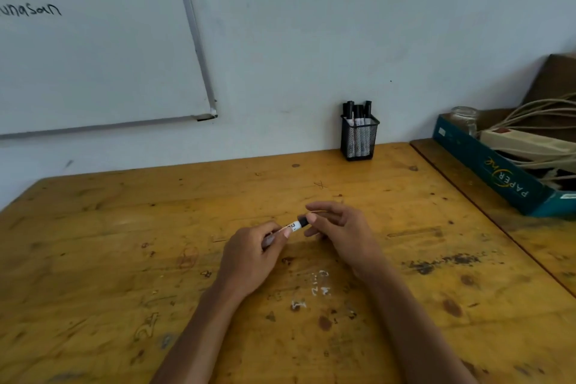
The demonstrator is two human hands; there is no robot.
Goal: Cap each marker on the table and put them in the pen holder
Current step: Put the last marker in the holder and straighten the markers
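1. Two pieces of writing can be read. Right of the pen holder (360, 138), a teal cardboard box (486, 162) carries "PAPER" in pale letters along its side. Left of the holder and higher on the wall, a whiteboard (93, 40) shows black handwriting ending in "unasan" (the blue scrawl above it is too blurred to read).
2. One marker (294, 224) is in my hands, in front of the pen holder, nearer me and a little to its left, held just above the table (124, 227). Its white barrel has black print too small to make out.
3. My left hand (249, 254) pinches the white barrel between thumb and curled fingers.
4. My right hand (339, 227) pinches the black cap (303, 222) at the other end. The cap meets the barrel, but I cannot tell whether it is fully seated.
5. The pen holder is a square cup of black wire mesh standing at the far edge of the table against the pale wall. Several capped markers (358, 112) stand upright in it, black caps up.
6. The table is yellowish wood, scuffed, spotted with dark stains and scratched with marks.
7. Inside the box right of the holder are a clear glass jar (464, 120), a cream power strip (523, 142) and loops of beige cable (545, 109).
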